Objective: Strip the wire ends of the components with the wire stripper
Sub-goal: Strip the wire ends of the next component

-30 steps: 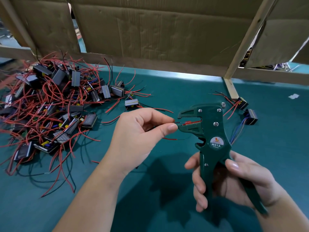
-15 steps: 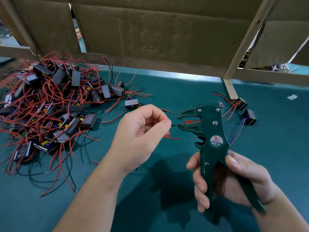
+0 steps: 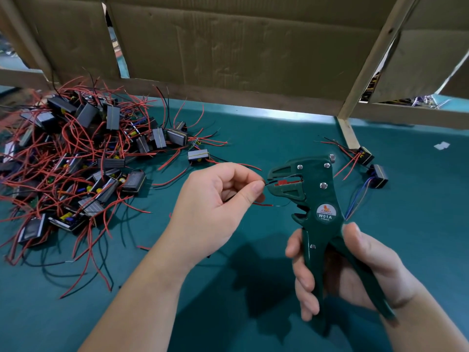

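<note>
Since a second ago: left hand (image 3: pixel 215 207) has drawn slightly back from the mouth of the wire stripper (image 3: pixel 317 194) and its knuckles have rolled upward. Right hand (image 3: pixel 355 270) and tool have hardly shifted.

Left hand: thumb and forefinger pinch a black wire (image 3: pixel 267 183), its tip just at the stripper's mouth. A red wire (image 3: pixel 264 205) hangs out below the thumb, with what looks like a bare end. The component they belong to is hidden in the palm.

Right hand: wrapped round both handles, which stand spread, so no squeeze is on; the tool is upright above the surface (image 3: pixel 418 224).

Left: a big tangled pile of components (image 3: pixel 76 161), red and black leads everywhere. Right, well apart: two components (image 3: pixel 365 156), probably the finished ones.

Judgement: early in the task. One lead is in hand and the pile is almost wholly left.
</note>
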Available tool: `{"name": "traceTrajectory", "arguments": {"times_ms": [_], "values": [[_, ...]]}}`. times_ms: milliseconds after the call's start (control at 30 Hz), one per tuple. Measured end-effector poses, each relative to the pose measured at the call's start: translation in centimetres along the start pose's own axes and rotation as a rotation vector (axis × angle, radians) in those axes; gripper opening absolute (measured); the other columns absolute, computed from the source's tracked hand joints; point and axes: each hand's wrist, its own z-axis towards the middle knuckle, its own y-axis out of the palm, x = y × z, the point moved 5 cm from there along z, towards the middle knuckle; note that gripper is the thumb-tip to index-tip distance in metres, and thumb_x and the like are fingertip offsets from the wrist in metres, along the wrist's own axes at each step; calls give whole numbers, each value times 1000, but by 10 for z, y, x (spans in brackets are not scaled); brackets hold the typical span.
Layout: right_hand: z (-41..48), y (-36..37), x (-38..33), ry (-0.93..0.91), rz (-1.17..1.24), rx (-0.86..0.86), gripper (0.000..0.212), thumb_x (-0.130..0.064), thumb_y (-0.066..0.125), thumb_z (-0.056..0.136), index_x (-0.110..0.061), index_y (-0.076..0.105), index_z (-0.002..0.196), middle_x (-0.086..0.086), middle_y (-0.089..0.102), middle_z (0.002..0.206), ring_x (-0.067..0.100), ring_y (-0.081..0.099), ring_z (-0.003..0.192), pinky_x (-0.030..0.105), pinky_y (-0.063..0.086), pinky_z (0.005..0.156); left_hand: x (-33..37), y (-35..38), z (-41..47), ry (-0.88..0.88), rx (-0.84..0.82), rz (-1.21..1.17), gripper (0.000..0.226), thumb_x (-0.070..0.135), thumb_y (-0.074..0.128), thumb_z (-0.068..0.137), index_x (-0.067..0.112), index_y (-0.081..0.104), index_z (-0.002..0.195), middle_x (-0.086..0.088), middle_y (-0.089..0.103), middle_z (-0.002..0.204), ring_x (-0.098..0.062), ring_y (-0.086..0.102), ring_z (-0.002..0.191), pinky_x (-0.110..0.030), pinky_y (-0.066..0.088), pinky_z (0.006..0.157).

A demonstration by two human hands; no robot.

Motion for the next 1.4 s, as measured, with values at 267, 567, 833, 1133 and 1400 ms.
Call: {"name": "traceTrajectory", "arguments": {"times_ms": [267, 567, 833, 1133, 1400], "values": [[1, -3, -4, -11, -183, -6, 56, -51, 56, 91, -1, 55, 115, 19, 58, 87, 33, 62, 73, 61, 32, 71, 0, 0, -1, 2, -1, 45, 9, 17, 61, 83, 24, 64, 79, 11, 68, 70, -4, 65, 65, -15, 51, 67], [4, 1, -1, 2, -108, -95, 54, -47, 52, 95, 2, 52, 118, 21, 57, 91, 33, 60, 77, 51, 50, 78, 4, -2, -3, 46, -11, 241, 10, 22, 57, 86, 28, 61, 79, 8, 66, 74, -11, 57, 51, -13, 40, 52], [5, -2, 1, 26, -88, -90, 50, -49, 54, 94, -2, 55, 111, 20, 57, 87, 31, 61, 72, 49, 51, 76, 8, -4, -4, 93, 3, 369, 11, 21, 57, 86, 29, 59, 79, 13, 65, 72, -8, 46, 43, -8, 30, 48], [14, 6, 10, -45, -75, -76, 45, -50, 61, 89, -7, 57, 100, 16, 55, 75, 26, 59, 60, 44, 54, 65, 6, -10, -3, 91, 58, 389, 9, 22, 57, 85, 28, 60, 79, 17, 67, 77, -13, 61, 58, -17, 45, 57], [18, 4, 9, -146, -93, 58, 40, -48, 68, 85, -10, 57, 86, 10, 45, 57, 13, 45, 37, 25, 47, 41, 0, -11, -1, 49, 69, 315, 5, 26, 59, 84, 30, 58, 81, 19, 64, 76, -5, 40, 39, -8, 29, 45]]}}
